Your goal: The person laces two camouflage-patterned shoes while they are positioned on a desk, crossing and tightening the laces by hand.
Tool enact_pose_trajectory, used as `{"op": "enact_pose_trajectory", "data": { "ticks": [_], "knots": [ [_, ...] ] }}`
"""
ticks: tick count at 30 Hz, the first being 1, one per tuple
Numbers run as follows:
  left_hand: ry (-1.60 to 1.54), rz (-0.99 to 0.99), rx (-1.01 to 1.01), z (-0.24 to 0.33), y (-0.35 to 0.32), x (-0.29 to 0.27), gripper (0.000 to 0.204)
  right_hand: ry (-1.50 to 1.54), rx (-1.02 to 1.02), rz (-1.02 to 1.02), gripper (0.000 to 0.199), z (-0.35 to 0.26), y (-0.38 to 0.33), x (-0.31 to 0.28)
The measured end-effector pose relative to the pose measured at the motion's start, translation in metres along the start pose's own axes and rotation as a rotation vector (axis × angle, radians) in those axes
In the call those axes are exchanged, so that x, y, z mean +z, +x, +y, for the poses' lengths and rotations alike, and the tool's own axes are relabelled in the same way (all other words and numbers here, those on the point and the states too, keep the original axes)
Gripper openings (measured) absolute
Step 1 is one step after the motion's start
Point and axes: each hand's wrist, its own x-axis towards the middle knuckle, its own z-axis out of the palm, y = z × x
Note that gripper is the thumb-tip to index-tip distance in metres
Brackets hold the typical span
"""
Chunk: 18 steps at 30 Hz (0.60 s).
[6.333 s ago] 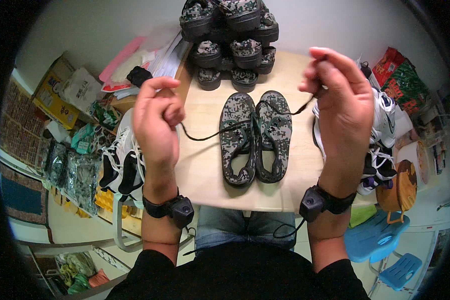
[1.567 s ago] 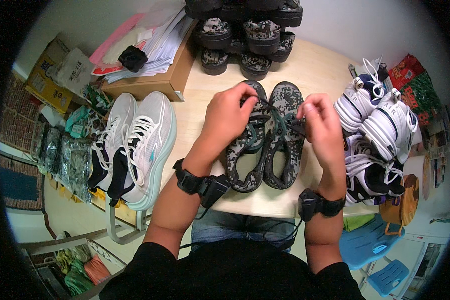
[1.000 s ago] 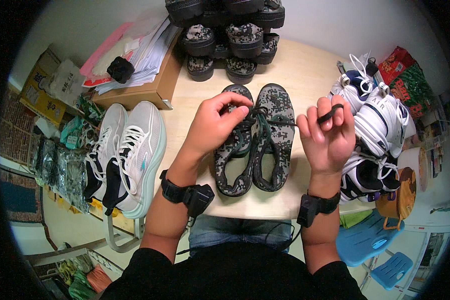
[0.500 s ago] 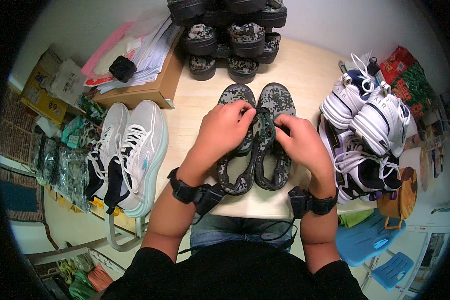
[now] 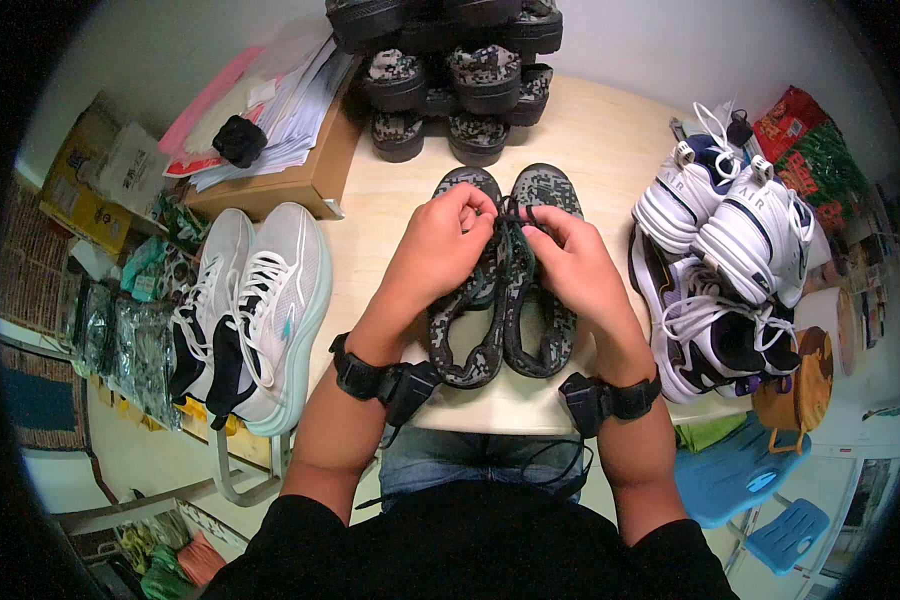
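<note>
Both hands (image 5: 440,250) (image 5: 575,265) shifted toeward, seemingly pinching lace (image 5: 515,215) (mid-table).

— Left of the table (image 5: 620,160)?
— Pale grey sneakers (image 5: 255,310), side by side; behind them a cardboard box (image 5: 290,180) stacked with papers (image 5: 270,100), a black bundle (image 5: 238,140) on top.
— Far edge?
— Stacked camouflage shoes (image 5: 450,70).
— Right side?
— White sneakers (image 5: 730,215) heaped, laces loose. Blue stools (image 5: 750,480) below.

One head-worn fisheye view looks steeply down from close above the pale wooden tabletop (image 5: 610,150); forearms enter from 6 o'clock, far wall at 12 o'clock, floor curving round the rim
</note>
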Motion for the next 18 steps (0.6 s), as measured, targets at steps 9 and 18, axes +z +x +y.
{"op": "enact_pose_trajectory", "data": {
  "ticks": [9, 18],
  "knots": [
    [0.045, -0.057, -0.007, 0.004, -0.004, -0.007, 0.014, 0.037, -0.065, 0.033, 0.020, -0.002, 0.001, -0.007],
    [-0.124, -0.128, -0.112, 0.016, -0.010, -0.026, 0.016, 0.129, -0.075, 0.140, 0.013, -0.005, 0.001, -0.011]
  ]
}}
